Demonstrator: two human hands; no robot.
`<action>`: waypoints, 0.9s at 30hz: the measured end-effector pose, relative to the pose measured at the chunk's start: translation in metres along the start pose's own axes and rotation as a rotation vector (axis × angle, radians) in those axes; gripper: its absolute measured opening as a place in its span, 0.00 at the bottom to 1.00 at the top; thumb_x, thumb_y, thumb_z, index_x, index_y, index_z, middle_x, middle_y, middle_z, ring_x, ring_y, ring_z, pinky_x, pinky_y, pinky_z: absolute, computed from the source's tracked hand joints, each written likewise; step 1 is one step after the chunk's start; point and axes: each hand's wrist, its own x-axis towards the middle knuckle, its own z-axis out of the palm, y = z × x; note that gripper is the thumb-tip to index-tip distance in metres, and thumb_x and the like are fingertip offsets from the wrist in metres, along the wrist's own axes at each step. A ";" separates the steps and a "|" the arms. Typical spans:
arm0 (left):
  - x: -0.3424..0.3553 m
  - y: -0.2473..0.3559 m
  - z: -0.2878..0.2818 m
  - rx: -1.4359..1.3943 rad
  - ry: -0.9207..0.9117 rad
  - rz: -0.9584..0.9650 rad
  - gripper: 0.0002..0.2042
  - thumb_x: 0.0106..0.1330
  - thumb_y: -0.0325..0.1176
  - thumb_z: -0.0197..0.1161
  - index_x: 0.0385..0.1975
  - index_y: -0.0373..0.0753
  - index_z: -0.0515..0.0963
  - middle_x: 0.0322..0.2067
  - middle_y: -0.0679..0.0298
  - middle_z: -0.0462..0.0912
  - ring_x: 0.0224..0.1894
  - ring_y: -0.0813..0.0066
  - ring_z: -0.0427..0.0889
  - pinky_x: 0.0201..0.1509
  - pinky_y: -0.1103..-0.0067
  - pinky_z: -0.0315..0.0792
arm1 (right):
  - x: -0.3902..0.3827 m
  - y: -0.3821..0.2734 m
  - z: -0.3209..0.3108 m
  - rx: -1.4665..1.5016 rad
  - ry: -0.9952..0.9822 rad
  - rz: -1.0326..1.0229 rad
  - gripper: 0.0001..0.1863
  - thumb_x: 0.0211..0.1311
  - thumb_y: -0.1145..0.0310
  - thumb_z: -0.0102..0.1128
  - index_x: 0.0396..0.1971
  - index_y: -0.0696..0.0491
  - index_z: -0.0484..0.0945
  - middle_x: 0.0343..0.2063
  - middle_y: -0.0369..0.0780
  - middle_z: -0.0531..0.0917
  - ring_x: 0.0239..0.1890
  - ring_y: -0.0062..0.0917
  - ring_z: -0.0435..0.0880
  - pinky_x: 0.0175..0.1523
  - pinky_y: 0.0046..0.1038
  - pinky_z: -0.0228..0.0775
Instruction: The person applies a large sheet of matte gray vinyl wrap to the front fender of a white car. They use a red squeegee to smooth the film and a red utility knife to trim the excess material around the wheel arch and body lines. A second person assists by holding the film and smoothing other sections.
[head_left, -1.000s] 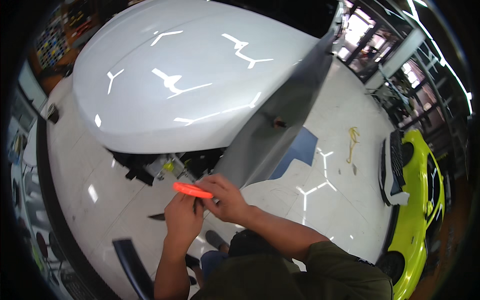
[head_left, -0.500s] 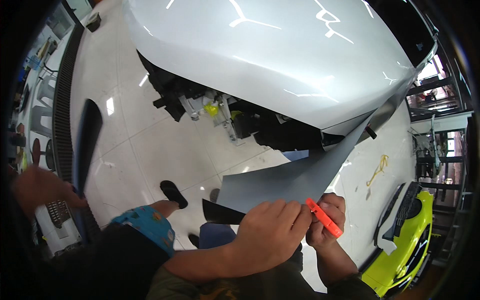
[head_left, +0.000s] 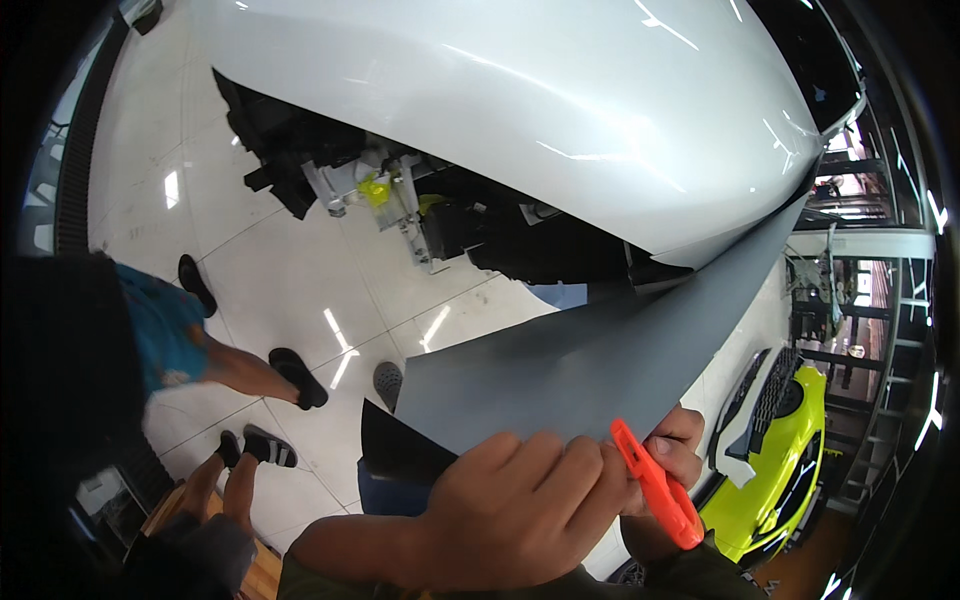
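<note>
left hand (head_left: 525,505) curled tight on near edge of gray sheet (head_left: 560,365); right hand (head_left: 680,445) closed around orange tool (head_left: 662,492), just beside left hand. sheet extends from hands to front corner of pale car (head_left: 560,130).

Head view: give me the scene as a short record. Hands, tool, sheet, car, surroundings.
Left hand: fingers curled at the gray sheet's near edge
Right hand: beside the left, at the orange tool; exact grip unclear
Sheet: runs along the front corner of the pale car
Pale car: inner parts exposed under the hood edge
Right side: yellow-green car
Left side: person in blue shorts
</note>
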 end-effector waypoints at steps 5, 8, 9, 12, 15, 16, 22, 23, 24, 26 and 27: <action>0.015 -0.007 -0.008 0.015 -0.113 -0.137 0.15 0.50 0.33 0.70 0.37 0.36 0.80 0.22 0.67 0.74 0.19 0.76 0.71 0.21 0.80 0.59 | 0.023 0.014 0.001 -0.084 0.125 0.009 0.18 0.66 0.66 0.58 0.53 0.52 0.68 0.40 0.45 0.70 0.32 0.30 0.75 0.37 0.27 0.71; 0.036 -0.003 -0.018 0.104 -0.286 -0.196 0.19 0.48 0.33 0.72 0.41 0.34 0.79 0.23 0.66 0.74 0.22 0.74 0.73 0.24 0.78 0.63 | 0.033 0.034 -0.008 -0.102 0.166 -0.002 0.17 0.67 0.67 0.54 0.53 0.54 0.67 0.40 0.46 0.70 0.31 0.29 0.74 0.38 0.28 0.72; 0.042 -0.002 -0.020 0.133 -0.365 -0.220 0.20 0.48 0.33 0.72 0.42 0.34 0.79 0.24 0.66 0.74 0.23 0.74 0.74 0.25 0.77 0.65 | 0.033 0.040 -0.008 -0.094 0.200 -0.045 0.17 0.67 0.69 0.54 0.52 0.55 0.67 0.40 0.47 0.70 0.33 0.32 0.76 0.40 0.30 0.74; 0.050 -0.011 0.005 0.150 -0.247 -0.168 0.18 0.50 0.33 0.69 0.41 0.33 0.79 0.25 0.66 0.74 0.26 0.73 0.75 0.28 0.77 0.67 | 0.031 0.042 -0.013 -0.170 0.130 -0.008 0.17 0.67 0.70 0.54 0.53 0.55 0.67 0.41 0.48 0.71 0.36 0.34 0.78 0.42 0.31 0.74; 0.073 -0.007 0.004 0.099 -0.308 -0.146 0.16 0.52 0.31 0.65 0.40 0.34 0.78 0.28 0.65 0.75 0.27 0.72 0.75 0.30 0.78 0.68 | 0.034 0.043 -0.021 -0.135 0.088 -0.022 0.18 0.63 0.68 0.59 0.52 0.56 0.70 0.41 0.49 0.73 0.38 0.37 0.79 0.41 0.32 0.74; 0.072 -0.007 0.006 0.106 -0.319 -0.156 0.15 0.51 0.31 0.64 0.40 0.34 0.78 0.28 0.65 0.75 0.27 0.72 0.75 0.30 0.77 0.67 | 0.035 0.042 -0.023 -0.149 0.064 -0.020 0.19 0.63 0.68 0.60 0.51 0.57 0.70 0.41 0.49 0.73 0.37 0.37 0.79 0.40 0.31 0.74; 0.061 -0.011 0.014 0.120 -0.309 -0.150 0.15 0.47 0.29 0.62 0.36 0.33 0.78 0.28 0.64 0.76 0.24 0.73 0.72 0.26 0.78 0.64 | 0.040 0.048 -0.018 -0.074 0.033 -0.054 0.17 0.56 0.75 0.55 0.47 0.59 0.74 0.40 0.47 0.72 0.32 0.32 0.75 0.36 0.30 0.70; 0.063 -0.014 0.013 0.118 -0.305 -0.146 0.14 0.47 0.29 0.62 0.36 0.33 0.78 0.28 0.64 0.76 0.24 0.73 0.72 0.25 0.78 0.63 | 0.042 0.052 -0.018 -0.083 0.016 -0.071 0.17 0.56 0.74 0.55 0.47 0.59 0.74 0.40 0.47 0.72 0.32 0.32 0.75 0.36 0.30 0.70; 0.065 -0.017 0.012 0.116 -0.302 -0.140 0.14 0.46 0.29 0.62 0.35 0.33 0.78 0.27 0.64 0.76 0.23 0.74 0.71 0.24 0.78 0.62 | 0.043 0.056 -0.018 -0.094 -0.002 -0.088 0.17 0.56 0.74 0.55 0.48 0.59 0.74 0.40 0.47 0.72 0.32 0.32 0.75 0.36 0.30 0.70; 0.070 -0.021 0.015 0.133 -0.236 -0.130 0.13 0.47 0.28 0.62 0.35 0.33 0.78 0.25 0.64 0.75 0.21 0.73 0.70 0.23 0.77 0.61 | 0.043 0.061 -0.017 -0.065 -0.024 -0.081 0.18 0.56 0.74 0.56 0.49 0.58 0.74 0.42 0.47 0.71 0.33 0.34 0.75 0.36 0.32 0.69; 0.072 -0.023 0.015 0.141 -0.202 -0.126 0.12 0.48 0.27 0.62 0.34 0.33 0.79 0.24 0.65 0.75 0.20 0.73 0.70 0.22 0.77 0.61 | 0.042 0.064 -0.015 -0.055 -0.031 -0.082 0.18 0.56 0.74 0.56 0.49 0.58 0.74 0.42 0.47 0.70 0.34 0.34 0.75 0.37 0.32 0.69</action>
